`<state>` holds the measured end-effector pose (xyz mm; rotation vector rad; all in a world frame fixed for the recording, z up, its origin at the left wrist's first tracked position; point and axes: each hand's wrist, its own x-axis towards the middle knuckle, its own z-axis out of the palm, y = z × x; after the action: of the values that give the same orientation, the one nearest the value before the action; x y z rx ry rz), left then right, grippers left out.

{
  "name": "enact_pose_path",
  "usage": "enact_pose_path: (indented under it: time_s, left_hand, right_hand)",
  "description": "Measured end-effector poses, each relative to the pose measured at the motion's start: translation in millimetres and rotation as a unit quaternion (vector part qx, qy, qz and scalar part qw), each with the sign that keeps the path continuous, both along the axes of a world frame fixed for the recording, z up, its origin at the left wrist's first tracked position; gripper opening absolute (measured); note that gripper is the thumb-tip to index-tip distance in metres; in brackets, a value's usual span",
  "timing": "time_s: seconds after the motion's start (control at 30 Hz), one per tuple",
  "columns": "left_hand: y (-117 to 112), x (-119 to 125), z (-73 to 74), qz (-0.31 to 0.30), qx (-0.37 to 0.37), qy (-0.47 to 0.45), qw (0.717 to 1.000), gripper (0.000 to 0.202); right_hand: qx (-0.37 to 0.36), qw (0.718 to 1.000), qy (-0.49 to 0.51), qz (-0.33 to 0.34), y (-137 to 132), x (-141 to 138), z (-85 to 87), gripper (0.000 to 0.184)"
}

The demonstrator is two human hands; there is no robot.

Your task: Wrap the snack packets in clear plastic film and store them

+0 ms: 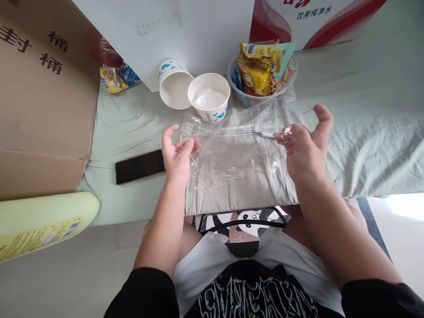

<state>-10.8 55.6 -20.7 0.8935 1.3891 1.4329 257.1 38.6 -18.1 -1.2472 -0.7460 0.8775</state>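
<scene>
A sheet of clear plastic film is stretched between my two hands, low over the cloth-covered table. My left hand pinches its left edge between thumb and fingers, with the index finger raised. On the other side my right hand grips the bunched right edge, index finger lifted. A thin silvery strip lies along the film by the right fingertips; its kind I cannot make out. Just beyond the film stands a white paper cup with clear crumpled plastic in it. Another paper cup lies on its side, mouth facing me.
A clear bowl of wrapped snacks stands behind the film. Beside my left hand lies a black phone. A cardboard box borders the left, a white and red carton the back. A pale green bottle-like container sits lower left.
</scene>
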Motion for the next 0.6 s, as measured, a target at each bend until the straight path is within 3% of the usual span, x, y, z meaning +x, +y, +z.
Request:
enact_pose_path:
  time_s: [0.17, 0.3, 0.43, 0.6]
  left_hand:
    - [2.0, -4.6, 3.2, 0.053, 0.054, 0.021, 0.997, 0.032]
    - [0.5, -8.2, 5.4, 0.063, 0.062, 0.019, 0.996, 0.027]
    - [-1.2, -10.9, 7.5, 0.072, 0.045, 0.024, 0.996, 0.027]
    - [-2.9, -13.5, 10.7, 0.073, 0.037, 0.007, 0.997, 0.023]
  right_hand:
    - [0.056, 0.986, -0.148, 0.056, -3.5, 3.5, 1.5, 0.02]
    - [0.09, 0.971, -0.217, 0.04, -6.3, 5.1, 6.4, 0.014]
    - [0.065, 0.981, -0.182, 0.002, -6.8, 7.4, 9.1, 0.007]
    - [0.071, 0.99, -0.119, 0.003, -7.5, 7.9, 6.9, 0.007]
